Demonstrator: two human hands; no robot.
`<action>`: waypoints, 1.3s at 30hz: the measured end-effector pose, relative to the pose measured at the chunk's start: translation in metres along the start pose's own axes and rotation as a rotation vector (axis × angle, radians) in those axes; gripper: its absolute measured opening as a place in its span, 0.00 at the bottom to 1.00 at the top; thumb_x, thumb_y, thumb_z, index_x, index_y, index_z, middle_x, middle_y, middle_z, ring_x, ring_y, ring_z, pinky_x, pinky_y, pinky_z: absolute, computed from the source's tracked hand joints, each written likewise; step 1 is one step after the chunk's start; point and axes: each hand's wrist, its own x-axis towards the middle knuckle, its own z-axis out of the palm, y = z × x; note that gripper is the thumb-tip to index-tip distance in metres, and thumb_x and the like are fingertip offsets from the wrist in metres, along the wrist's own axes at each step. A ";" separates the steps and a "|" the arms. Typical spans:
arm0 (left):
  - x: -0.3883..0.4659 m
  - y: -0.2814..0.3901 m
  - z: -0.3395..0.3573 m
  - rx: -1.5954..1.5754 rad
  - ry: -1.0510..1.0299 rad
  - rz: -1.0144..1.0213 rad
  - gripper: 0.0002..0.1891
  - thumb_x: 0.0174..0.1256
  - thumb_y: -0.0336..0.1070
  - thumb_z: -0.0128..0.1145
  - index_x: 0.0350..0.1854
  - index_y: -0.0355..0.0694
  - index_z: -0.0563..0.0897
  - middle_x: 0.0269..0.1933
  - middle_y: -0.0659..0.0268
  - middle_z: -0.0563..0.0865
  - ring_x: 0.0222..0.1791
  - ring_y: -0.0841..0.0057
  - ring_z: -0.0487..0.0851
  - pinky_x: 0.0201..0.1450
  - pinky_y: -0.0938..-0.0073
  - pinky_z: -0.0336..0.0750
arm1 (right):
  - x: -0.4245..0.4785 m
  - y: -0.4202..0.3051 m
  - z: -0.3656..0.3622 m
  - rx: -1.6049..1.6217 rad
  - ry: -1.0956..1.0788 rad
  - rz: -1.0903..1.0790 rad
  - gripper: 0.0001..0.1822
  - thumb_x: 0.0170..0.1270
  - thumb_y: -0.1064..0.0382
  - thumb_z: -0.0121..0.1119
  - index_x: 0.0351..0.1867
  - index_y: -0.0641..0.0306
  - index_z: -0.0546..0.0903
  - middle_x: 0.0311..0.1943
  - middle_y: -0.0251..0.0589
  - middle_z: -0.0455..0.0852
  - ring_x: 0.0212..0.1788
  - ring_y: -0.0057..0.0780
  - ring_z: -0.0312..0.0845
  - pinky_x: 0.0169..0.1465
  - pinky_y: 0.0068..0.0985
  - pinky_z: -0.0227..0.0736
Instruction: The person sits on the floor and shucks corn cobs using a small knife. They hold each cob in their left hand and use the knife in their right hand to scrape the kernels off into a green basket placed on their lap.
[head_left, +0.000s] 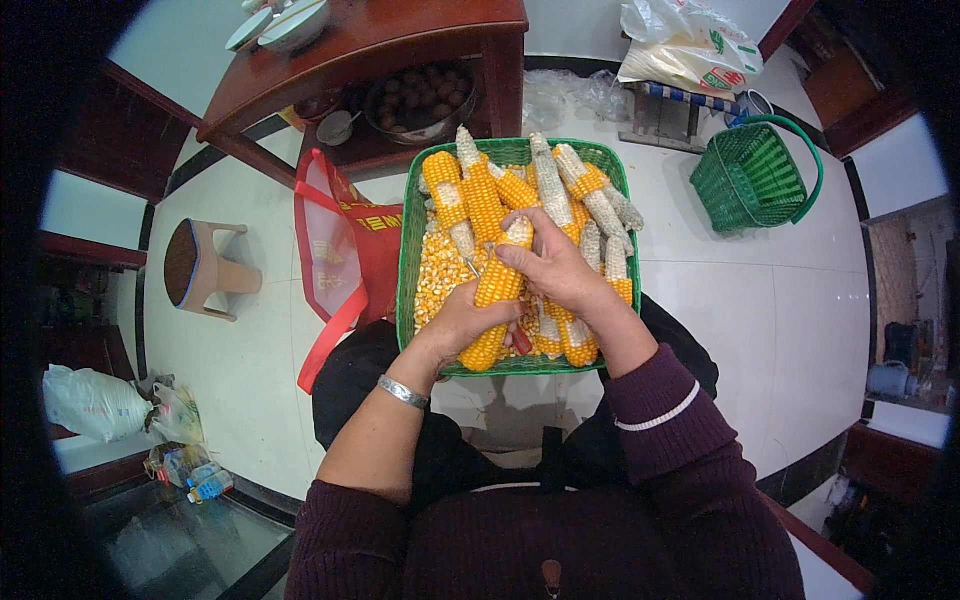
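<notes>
A yellow corn cob (495, 289) stands tilted between my two hands over a green woven basket (403, 300). Around its lower half, my left hand (474, 315) is wrapped. My right hand (551, 259) grips the upper end, thumb near a patch bare of kernels. Under the left hand pokes a tool with a thin metal shaft (471, 268) and a red handle (521, 339); whether that hand holds it is hidden. Loose kernels (439, 277) cover the basket's left side. Partly stripped cobs (484, 195) and bare cobs (551, 184) lie at the back and right.
A red bag (367, 232) stands against the basket's left side. Farther left is a plastic stool (217, 266). A second green basket (754, 180) with a handle sits on the tiled floor at right. Ahead is a wooden table (420, 22) with bowls (296, 26).
</notes>
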 end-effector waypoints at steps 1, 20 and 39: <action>0.000 -0.001 0.000 -0.001 0.007 0.001 0.11 0.58 0.36 0.59 0.39 0.36 0.75 0.27 0.66 0.79 0.25 0.79 0.78 0.30 0.78 0.74 | 0.001 0.004 0.001 0.028 0.012 -0.010 0.17 0.63 0.58 0.56 0.48 0.62 0.69 0.33 0.39 0.76 0.32 0.21 0.70 0.34 0.21 0.67; 0.003 -0.007 -0.003 0.103 0.055 0.072 0.13 0.58 0.34 0.60 0.41 0.34 0.76 0.32 0.66 0.81 0.26 0.81 0.79 0.30 0.80 0.74 | 0.000 0.005 0.009 -0.276 0.166 -0.153 0.16 0.64 0.57 0.54 0.49 0.58 0.69 0.24 0.30 0.70 0.22 0.16 0.63 0.25 0.18 0.62; 0.000 0.001 0.001 0.059 0.071 0.051 0.12 0.58 0.38 0.59 0.39 0.35 0.76 0.29 0.64 0.81 0.27 0.77 0.80 0.32 0.77 0.75 | 0.006 0.016 0.007 0.173 0.049 0.012 0.14 0.69 0.56 0.47 0.52 0.57 0.68 0.22 0.27 0.70 0.16 0.11 0.61 0.19 0.13 0.58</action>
